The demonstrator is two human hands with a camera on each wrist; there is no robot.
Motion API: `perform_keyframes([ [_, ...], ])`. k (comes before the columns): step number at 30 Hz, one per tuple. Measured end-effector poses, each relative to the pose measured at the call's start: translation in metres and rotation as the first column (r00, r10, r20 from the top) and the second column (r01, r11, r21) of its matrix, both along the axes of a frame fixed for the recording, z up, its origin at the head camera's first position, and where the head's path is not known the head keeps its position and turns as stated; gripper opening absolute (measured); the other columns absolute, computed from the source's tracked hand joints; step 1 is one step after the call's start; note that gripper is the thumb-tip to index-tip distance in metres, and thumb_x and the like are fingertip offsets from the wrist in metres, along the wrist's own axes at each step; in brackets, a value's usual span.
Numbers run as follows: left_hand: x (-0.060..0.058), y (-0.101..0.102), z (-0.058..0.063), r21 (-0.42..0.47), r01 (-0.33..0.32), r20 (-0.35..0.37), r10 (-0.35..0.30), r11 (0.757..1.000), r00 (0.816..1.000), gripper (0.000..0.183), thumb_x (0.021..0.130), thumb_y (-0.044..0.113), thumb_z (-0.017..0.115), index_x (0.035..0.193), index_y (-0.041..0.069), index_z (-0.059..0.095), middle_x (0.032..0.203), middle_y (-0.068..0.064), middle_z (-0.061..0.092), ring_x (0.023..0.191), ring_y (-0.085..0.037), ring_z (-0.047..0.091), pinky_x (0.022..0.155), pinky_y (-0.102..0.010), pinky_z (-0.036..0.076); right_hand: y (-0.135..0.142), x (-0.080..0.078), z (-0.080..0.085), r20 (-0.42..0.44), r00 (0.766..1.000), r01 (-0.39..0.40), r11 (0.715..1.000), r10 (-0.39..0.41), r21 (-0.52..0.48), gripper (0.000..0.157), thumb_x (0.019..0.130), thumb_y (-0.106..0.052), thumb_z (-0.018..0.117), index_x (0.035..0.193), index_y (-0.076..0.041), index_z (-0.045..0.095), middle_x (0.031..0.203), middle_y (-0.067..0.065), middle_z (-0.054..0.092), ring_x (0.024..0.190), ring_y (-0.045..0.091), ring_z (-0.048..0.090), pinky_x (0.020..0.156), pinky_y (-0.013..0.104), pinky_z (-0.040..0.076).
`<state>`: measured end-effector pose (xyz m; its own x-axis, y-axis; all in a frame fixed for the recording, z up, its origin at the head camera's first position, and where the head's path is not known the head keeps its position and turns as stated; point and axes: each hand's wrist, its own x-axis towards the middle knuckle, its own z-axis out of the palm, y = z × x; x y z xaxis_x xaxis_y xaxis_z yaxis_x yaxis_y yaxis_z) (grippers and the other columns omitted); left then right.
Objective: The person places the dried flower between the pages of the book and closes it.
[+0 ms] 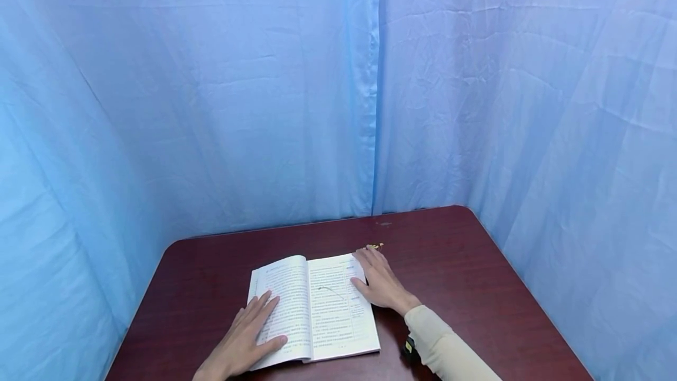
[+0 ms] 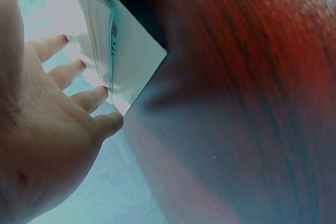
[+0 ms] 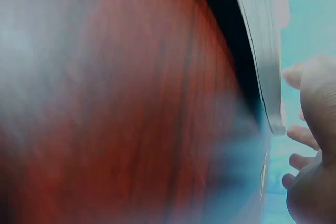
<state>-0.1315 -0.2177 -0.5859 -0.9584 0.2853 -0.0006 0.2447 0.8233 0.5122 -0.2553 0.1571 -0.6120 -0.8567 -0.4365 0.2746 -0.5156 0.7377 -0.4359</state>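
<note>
An open book (image 1: 335, 331) with printed pages lies on the dark red table. My left hand (image 1: 244, 334) rests on the outer part of its left page, fingers straight and spread. At the upper outer edge of the right page lies my right hand (image 1: 382, 281), its fingers extended. A thin grey curved line (image 1: 332, 293) shows on the right page. In the left wrist view, the fingertips of the left hand (image 2: 52, 103) meet the book's page edges and white cover (image 2: 139, 56). The right wrist view shows the right hand (image 3: 320, 98) beside the thick page block (image 3: 265, 51).
The table (image 1: 476, 287) has rounded far corners. A small yellow thing (image 1: 376, 246) sits just beyond the right fingertips. Under the right wrist is a small black device (image 1: 409, 346) with a yellow mark. Blue curtains (image 1: 238, 104) hang behind and on both sides.
</note>
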Motion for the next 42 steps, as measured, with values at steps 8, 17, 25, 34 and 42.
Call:
perform_keyframes([
  [8,0.002,0.0,0.0,0.008,0.001,-0.029,0.0,1.0,1.0,0.092,0.099,0.066,0.077,0.171,0.014,0.051,0.181,-0.017,0.044,0.169,-0.052,0.037,0.131,-0.081,0.031,0.005,-0.01,0.0,0.009,1.0,0.015,0.997,-0.016,0.078,0.067,0.112,-0.034,0.07,0.165,0.003,0.052,0.17,0.028,0.052,0.168,0.055,0.036,0.137,0.071,0.032],
  [17,0.001,0.001,0.0,0.016,0.009,-0.005,-0.009,1.0,1.0,0.093,0.1,0.066,0.076,0.172,0.013,0.049,0.182,-0.018,0.042,0.169,-0.054,0.035,0.131,-0.083,0.029,0.009,-0.019,-0.005,0.044,0.998,0.035,0.992,-0.041,0.125,0.067,0.113,-0.043,0.068,0.167,-0.007,0.053,0.172,0.026,0.05,0.17,0.054,0.031,0.139,0.07,0.028],
  [25,0.0,0.0,0.0,0.006,0.007,0.019,-0.007,1.0,1.0,0.094,0.101,0.067,0.074,0.174,0.014,0.046,0.184,-0.017,0.038,0.171,-0.052,0.032,0.133,-0.082,0.027,0.007,-0.022,-0.002,0.086,0.995,0.043,0.989,-0.055,0.144,0.071,0.113,-0.049,0.067,0.169,-0.01,0.052,0.176,0.025,0.045,0.173,0.052,0.026,0.14,0.07,0.026],
  [34,0.001,0.0,-0.001,0.009,0.003,0.004,-0.003,1.0,1.0,0.093,0.101,0.067,0.074,0.173,0.015,0.047,0.184,-0.016,0.039,0.172,-0.051,0.032,0.133,-0.081,0.028,0.006,-0.023,-0.001,0.051,0.997,0.046,0.986,-0.055,0.158,0.069,0.112,-0.049,0.068,0.167,-0.009,0.055,0.176,0.024,0.046,0.173,0.051,0.028,0.139,0.068,0.029],
  [42,0.001,0.0,0.0,0.006,0.002,-0.004,-0.002,1.0,1.0,0.093,0.101,0.068,0.074,0.173,0.015,0.048,0.184,-0.015,0.04,0.171,-0.051,0.033,0.133,-0.081,0.029,0.006,-0.023,0.0,0.028,0.998,0.045,0.987,-0.05,0.152,0.068,0.111,-0.046,0.071,0.165,-0.008,0.057,0.176,0.024,0.046,0.173,0.051,0.028,0.138,0.069,0.03],
])
